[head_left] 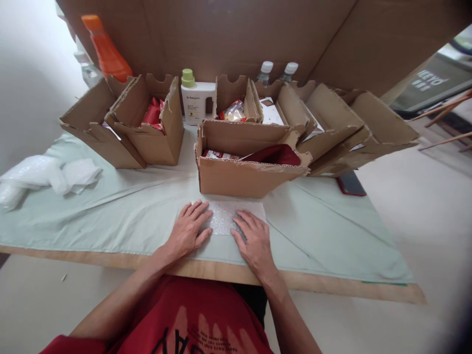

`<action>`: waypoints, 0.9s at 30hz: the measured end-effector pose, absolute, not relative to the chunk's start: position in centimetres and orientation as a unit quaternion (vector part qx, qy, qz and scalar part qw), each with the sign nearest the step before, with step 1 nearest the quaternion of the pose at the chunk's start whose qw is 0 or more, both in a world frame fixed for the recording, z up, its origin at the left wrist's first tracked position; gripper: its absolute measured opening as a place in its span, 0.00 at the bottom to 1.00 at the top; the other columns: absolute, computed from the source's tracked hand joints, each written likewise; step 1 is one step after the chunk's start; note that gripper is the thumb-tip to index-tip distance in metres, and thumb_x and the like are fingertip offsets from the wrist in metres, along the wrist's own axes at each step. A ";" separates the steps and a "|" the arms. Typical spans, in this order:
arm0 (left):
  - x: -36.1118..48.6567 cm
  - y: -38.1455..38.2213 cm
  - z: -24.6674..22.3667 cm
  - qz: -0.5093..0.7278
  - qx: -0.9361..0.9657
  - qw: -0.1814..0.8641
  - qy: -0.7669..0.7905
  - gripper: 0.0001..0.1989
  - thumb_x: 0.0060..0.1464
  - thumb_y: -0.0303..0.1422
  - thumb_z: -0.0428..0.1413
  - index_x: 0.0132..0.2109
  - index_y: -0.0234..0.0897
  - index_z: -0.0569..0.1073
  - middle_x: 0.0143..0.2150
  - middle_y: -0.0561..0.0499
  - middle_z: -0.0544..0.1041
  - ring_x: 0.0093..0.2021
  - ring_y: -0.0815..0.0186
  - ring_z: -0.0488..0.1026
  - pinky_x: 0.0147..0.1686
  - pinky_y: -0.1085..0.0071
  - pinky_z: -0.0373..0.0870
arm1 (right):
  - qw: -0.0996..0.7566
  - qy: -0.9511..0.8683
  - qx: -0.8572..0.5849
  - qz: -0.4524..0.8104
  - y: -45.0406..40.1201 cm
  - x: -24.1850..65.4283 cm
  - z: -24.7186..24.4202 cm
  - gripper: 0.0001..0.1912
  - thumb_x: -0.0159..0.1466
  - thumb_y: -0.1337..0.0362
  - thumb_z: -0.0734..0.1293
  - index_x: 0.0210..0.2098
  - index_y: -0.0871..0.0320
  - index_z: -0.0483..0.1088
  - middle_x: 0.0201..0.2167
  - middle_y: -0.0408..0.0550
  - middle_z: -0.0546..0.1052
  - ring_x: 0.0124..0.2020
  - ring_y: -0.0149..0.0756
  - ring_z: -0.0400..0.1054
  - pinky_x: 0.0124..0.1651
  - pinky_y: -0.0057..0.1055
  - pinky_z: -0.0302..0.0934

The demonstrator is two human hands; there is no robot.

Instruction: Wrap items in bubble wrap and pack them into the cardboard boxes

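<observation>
Where bubble wrap [223, 219] lies flat, both hands [188, 229] [254, 238] rest.

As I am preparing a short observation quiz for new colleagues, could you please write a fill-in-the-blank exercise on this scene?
1. The left hand and the right hand lie over a sheet of bubble ____.
2. The white jug has a ____ cap.
3. The tall bottle at the left is ____, cap included.
4. To the right of the jug, ____ clear bottles with white caps stand side by side.

Missing words: wrap; green; orange; two.
</observation>
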State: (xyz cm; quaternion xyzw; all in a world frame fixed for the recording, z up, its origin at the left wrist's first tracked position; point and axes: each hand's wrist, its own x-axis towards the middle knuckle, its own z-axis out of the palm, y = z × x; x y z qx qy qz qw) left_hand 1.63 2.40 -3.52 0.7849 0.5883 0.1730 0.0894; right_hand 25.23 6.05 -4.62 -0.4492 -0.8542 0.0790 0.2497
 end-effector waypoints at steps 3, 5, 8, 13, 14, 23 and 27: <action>1.1 2.0 -3.6 0.177 0.776 0.091 0.598 0.22 0.64 0.36 0.54 0.62 0.37 0.71 0.70 0.41 0.68 0.72 0.50 0.59 0.70 0.46 0.55 | 0.269 -0.844 -0.459 0.075 6.2 26.3 -4.9 0.15 0.73 0.59 0.60 0.52 0.55 0.74 0.57 0.52 0.77 0.61 0.46 0.67 0.60 0.45 0.57; 1.1 2.0 -3.7 0.180 0.774 0.091 0.600 0.22 0.63 0.35 0.55 0.62 0.37 0.71 0.69 0.40 0.68 0.72 0.50 0.59 0.69 0.46 0.55 | 0.274 -0.838 -0.465 0.076 6.3 26.4 -4.9 0.15 0.73 0.58 0.60 0.51 0.55 0.74 0.57 0.53 0.77 0.60 0.46 0.67 0.59 0.45 0.57; 1.3 2.0 -3.7 0.195 0.767 0.088 0.605 0.21 0.63 0.35 0.55 0.61 0.35 0.71 0.69 0.38 0.68 0.71 0.49 0.60 0.68 0.45 0.57 | 0.279 -0.822 -0.492 0.060 6.7 26.0 -4.8 0.17 0.73 0.57 0.59 0.53 0.56 0.73 0.58 0.56 0.75 0.59 0.49 0.67 0.58 0.45 0.59; 1.4 2.1 -4.1 0.220 0.752 0.084 0.616 0.19 0.62 0.35 0.55 0.58 0.33 0.73 0.67 0.34 0.68 0.70 0.46 0.61 0.66 0.45 0.60 | 0.264 -0.787 -0.557 0.010 8.0 26.1 -4.8 0.23 0.71 0.53 0.61 0.59 0.60 0.68 0.60 0.63 0.72 0.61 0.56 0.63 0.57 0.50 0.58; 1.3 2.1 -4.2 0.224 0.752 0.085 0.614 0.19 0.62 0.34 0.55 0.58 0.33 0.73 0.67 0.34 0.69 0.69 0.45 0.62 0.66 0.45 0.61 | 0.256 -0.783 -0.567 0.002 8.3 26.2 -4.9 0.24 0.71 0.53 0.60 0.59 0.61 0.68 0.60 0.64 0.72 0.61 0.57 0.63 0.57 0.51 0.58; 1.2 1.5 -2.9 0.214 0.757 0.103 0.608 0.17 0.63 0.35 0.54 0.56 0.35 0.75 0.62 0.37 0.73 0.63 0.47 0.69 0.61 0.46 0.67 | 0.273 -0.775 -0.569 0.024 8.7 26.1 -5.4 0.15 0.70 0.58 0.61 0.50 0.58 0.73 0.53 0.58 0.77 0.54 0.53 0.67 0.54 0.47 0.58; 1.3 0.1 -1.4 0.229 0.756 0.157 0.593 0.15 0.64 0.35 0.52 0.54 0.38 0.76 0.49 0.42 0.81 0.50 0.54 0.76 0.50 0.55 0.74 | 0.299 -0.784 -0.537 0.086 8.1 25.9 -4.8 0.12 0.70 0.61 0.61 0.47 0.55 0.75 0.49 0.53 0.79 0.50 0.48 0.69 0.53 0.44 0.58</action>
